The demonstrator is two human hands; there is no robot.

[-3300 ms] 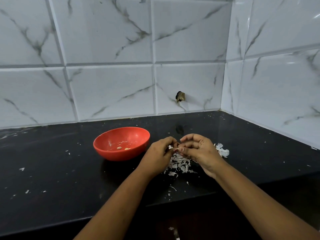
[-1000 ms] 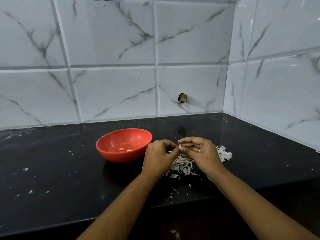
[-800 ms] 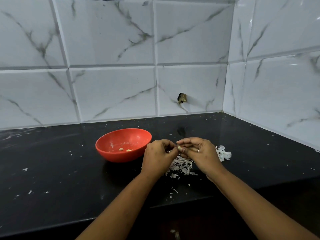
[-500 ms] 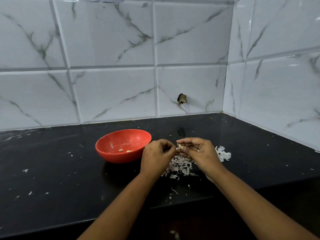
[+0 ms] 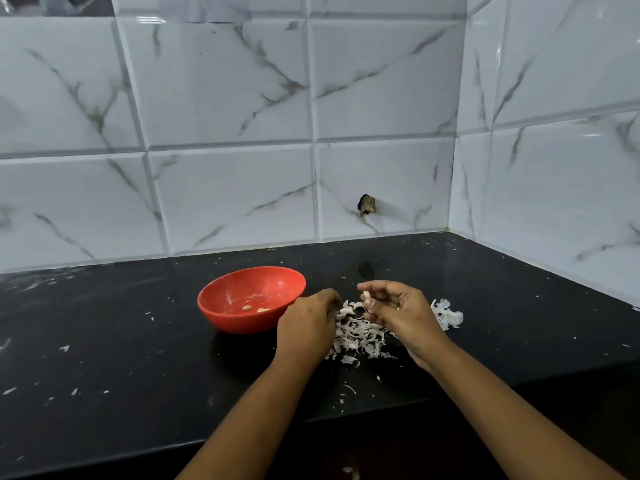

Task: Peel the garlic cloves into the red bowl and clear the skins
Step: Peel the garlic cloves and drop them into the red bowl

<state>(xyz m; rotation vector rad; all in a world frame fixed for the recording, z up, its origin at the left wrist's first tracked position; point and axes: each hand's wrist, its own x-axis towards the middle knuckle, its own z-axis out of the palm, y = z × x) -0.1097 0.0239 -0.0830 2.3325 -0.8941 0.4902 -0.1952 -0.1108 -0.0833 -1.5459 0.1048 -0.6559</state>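
Garlic duty, and by my read we're mid-match. Right hand has the clove pinched between thumb and fingertips, lifted just above the skins, with the other fingers loosely curled beneath. Left hand sits just beside it, apart from the clove, knuckles to the camera, fingers curled down at the pile's left edge. Whether there's a scrap of skin in there I can't tell; the hand hides it.

Score so far: two peeled cloves lie at the bottom of the bowl, which stands just left of the left hand on the counter. That's the done column. Left to do, I'd say: finish this clove, drop it in, then the whole clean-up. That means the heap under the hands, a second clump right of the right hand, and flecks strewn across the black top. No unpeeled cloves on show, though hands and heap could hide some.

The clove itself: long axis close to upright, leaning a touch, pale and seemingly mostly bare. Which end is the tip is too small to call.
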